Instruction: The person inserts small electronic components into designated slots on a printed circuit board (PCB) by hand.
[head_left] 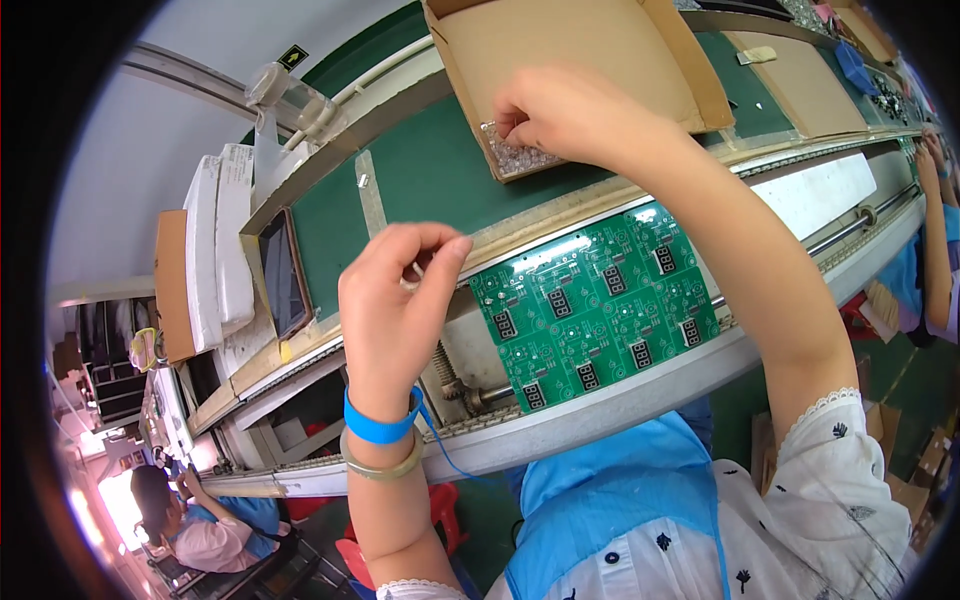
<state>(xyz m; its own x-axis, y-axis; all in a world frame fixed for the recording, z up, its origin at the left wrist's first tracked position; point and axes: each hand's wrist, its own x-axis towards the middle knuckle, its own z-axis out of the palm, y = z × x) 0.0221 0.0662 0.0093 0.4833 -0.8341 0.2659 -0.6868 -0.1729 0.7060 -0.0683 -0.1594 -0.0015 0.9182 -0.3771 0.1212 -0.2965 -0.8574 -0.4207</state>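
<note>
Right hand (pixel 560 110) pinching small clear parts (pixel 520 158) in cardboard box (pixel 580 50), left hand (pixel 395 300) fingertips pinched shut, green board (pixel 600 300) just beside it

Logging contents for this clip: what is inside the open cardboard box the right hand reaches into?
The cardboard box holds small clear parts at its near corner, under the right hand. The hand covers some; the rest shows bare cardboard.

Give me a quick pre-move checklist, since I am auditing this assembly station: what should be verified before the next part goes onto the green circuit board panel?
1. Green circuit board panel seated on the conveyor rails: ok.
2. Right hand reaching the clear parts in the cardboard box: ok.
3. Left hand pinching a small part: cannot tell, hidden by fingers.
4. Blue wrist strap worn, cord attached: ok.
5. Display parts already on panel: ok.
</note>
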